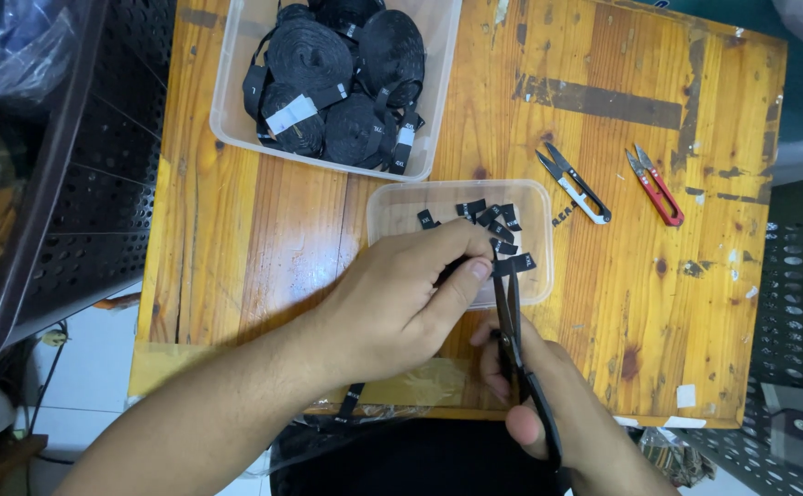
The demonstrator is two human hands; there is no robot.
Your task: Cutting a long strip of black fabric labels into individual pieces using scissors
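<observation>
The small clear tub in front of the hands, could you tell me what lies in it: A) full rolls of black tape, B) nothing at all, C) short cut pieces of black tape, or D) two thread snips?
C: short cut black pieces lie in the small tub, while the rolls fill the larger tub behind and both snips lie on the table.

black cut labels (503,230), clear tub (392,207)
</observation>
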